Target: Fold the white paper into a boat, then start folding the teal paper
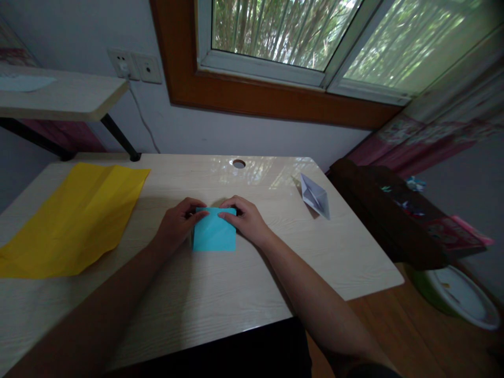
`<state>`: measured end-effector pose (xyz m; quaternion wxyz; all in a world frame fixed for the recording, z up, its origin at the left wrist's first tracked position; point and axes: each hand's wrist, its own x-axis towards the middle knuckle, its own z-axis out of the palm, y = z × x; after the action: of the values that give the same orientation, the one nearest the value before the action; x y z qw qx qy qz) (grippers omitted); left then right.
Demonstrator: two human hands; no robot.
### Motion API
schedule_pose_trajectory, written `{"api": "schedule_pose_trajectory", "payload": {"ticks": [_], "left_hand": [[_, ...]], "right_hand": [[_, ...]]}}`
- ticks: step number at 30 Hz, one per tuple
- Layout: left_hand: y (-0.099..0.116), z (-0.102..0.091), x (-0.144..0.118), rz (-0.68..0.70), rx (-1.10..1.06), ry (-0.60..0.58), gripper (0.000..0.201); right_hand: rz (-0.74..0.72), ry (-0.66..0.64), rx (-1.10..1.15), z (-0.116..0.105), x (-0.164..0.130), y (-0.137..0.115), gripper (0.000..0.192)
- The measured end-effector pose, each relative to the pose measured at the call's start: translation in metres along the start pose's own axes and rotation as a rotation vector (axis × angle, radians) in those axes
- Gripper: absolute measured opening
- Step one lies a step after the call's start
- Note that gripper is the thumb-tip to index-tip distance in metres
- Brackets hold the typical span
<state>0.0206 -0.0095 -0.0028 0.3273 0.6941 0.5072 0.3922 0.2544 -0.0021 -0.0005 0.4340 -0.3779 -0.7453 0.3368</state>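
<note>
A small rectangle of light-blue paper (214,233) is held at its far edge by both hands, just over the middle of the desk. My left hand (179,220) pinches its far left corner, thumb on the near face and fingers behind. On the far right corner, my right hand (248,218) grips the same way, its thumb pointing inward. The two thumbs lie a short gap apart along the top edge. Fingertips behind the paper are hidden.
A large yellow sheet (79,220) lies on the desk (315,257) at left. A folded white paper boat (315,195) stands at right. Near the back edge is a round cable hole (239,164). A raised shelf (79,97) overhangs the back left; a basin (460,294) sits beyond the right side.
</note>
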Motion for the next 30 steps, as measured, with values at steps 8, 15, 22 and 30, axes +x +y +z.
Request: {"api": "schedule_pose_trajectory", "payload": {"ticks": [8,15,22,30], "left_hand": [[-0.004,0.004,0.0,-0.057,-0.167,-0.082,0.039],[-0.006,0.007,0.0,-0.077,-0.291,-0.112,0.04],[0.002,0.005,0.003,-0.096,-0.322,-0.081,0.039],[0.004,0.004,0.004,-0.126,-0.339,-0.037,0.038]], "right_hand": [[0.115,0.117,0.065,0.001,0.0,0.007,0.013],[0.178,0.154,0.137,0.002,0.001,0.004,0.015],[0.219,0.178,0.233,0.005,0.0,0.011,0.027],[0.25,0.213,0.308,0.005,0.002,0.012,0.03]]}}
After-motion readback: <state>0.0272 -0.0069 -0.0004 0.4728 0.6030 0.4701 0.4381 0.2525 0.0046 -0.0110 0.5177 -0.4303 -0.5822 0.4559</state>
